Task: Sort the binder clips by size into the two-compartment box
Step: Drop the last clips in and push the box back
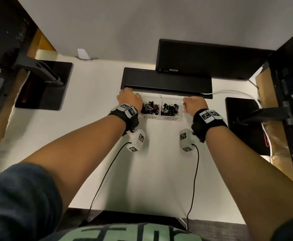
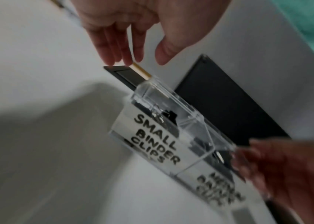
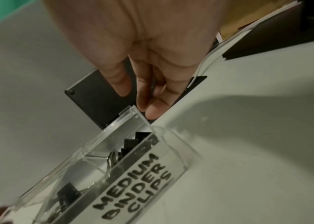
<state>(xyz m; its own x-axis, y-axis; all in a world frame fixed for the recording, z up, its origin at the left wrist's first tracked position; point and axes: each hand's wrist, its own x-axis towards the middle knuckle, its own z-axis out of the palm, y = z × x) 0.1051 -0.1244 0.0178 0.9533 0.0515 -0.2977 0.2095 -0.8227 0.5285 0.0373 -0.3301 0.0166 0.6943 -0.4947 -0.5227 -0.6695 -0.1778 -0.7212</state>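
A clear two-compartment box (image 1: 148,117) stands at the far middle of the white desk. Small black binder clips (image 1: 149,108) fill its left compartment, labelled SMALL BINDER CLIPS. Medium clips (image 1: 170,108) fill the right one, labelled MEDIUM BINDER CLIPS. A clear lid (image 3: 125,122) stands up along its far edge. My left hand (image 1: 129,100) hovers at the far left corner with straight fingers (image 2: 125,59) that hold nothing. My right hand (image 1: 192,103) is at the far right corner, where its fingertips (image 3: 152,110) touch the lid's corner.
A flat black panel (image 1: 166,82) lies right behind the box, with a black monitor base (image 1: 203,58) beyond it. Black stand bases sit at the left (image 1: 43,86) and right (image 1: 243,119). A white cable (image 1: 232,92) runs along the right.
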